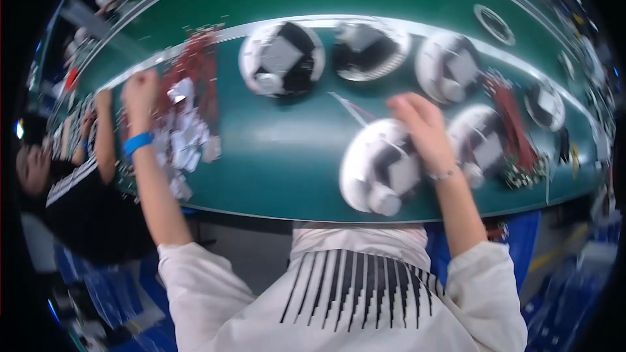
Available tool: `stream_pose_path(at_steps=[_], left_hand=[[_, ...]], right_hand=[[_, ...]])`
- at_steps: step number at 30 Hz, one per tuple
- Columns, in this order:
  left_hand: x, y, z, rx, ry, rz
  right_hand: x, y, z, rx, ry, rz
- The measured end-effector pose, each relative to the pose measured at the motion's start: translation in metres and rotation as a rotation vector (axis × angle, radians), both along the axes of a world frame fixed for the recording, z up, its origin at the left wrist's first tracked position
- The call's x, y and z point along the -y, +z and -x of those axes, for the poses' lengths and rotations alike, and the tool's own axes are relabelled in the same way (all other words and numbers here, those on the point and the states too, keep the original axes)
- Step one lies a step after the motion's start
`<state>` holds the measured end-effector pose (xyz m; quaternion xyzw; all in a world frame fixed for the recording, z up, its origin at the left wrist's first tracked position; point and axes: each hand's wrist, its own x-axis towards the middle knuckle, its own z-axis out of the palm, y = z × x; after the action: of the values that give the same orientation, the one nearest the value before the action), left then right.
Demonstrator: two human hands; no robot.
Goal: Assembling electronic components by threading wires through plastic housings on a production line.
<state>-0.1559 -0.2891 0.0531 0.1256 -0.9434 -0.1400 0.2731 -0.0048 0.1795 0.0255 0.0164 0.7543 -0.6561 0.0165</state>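
My left hand [141,90], with a blue wristband, is raised at the left beside a bundle of red wires [199,68]. Its fingers are curled closed, and blur hides whatever they may hold. My right hand [425,120] hovers over the upper right edge of a round white unit [357,166] with dark and grey parts on it; motion smears its fingers. Left of the fingertips, a thin pale strand [351,108], perhaps a wire, lies across the green tabletop. Crumpled pale pieces [188,137] lie next to the red bundle.
More round units, such as one at the back [251,58], stand along the table [274,156] and to the right. A second red wire bundle [512,117] lies at the right. A white ring [493,25] sits farther back. Another person [91,202] works close on my left.
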Motion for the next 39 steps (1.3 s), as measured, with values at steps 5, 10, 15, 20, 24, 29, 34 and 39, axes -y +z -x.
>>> stream_pose_path(at_steps=[5,10,15,20,24,29,34,39], left_hand=[[0.024,0.027,0.007,-0.297,-0.460,-0.882],[0.009,0.051,-0.003,-0.271,-0.752,-1.060],[-0.069,0.054,-0.018,-0.088,-0.973,-1.241],[-0.125,0.050,-0.031,-0.117,-0.959,-1.280],[-0.126,0.050,-0.040,-0.047,-0.986,-1.320],[-0.131,0.053,-0.045,-0.059,-0.952,-1.331],[-0.155,0.053,-0.045,-0.062,-0.965,-1.379],[-0.176,0.055,-0.045,-0.024,-1.063,-1.376]], right_hand=[[0.002,0.002,-0.018,-0.373,-0.181,-0.098],[-0.039,0.063,-0.077,-0.991,-0.187,-0.685],[-0.163,0.077,-0.062,-0.239,-0.626,-1.137],[-0.244,0.045,-0.048,0.326,-0.426,-1.375],[-0.251,0.034,-0.045,0.175,-0.338,-1.294],[-0.241,0.053,-0.057,0.083,-0.484,-1.221],[-0.244,0.061,-0.066,-0.042,-0.646,-0.817],[-0.255,0.050,-0.068,-0.032,-0.555,-1.038]])
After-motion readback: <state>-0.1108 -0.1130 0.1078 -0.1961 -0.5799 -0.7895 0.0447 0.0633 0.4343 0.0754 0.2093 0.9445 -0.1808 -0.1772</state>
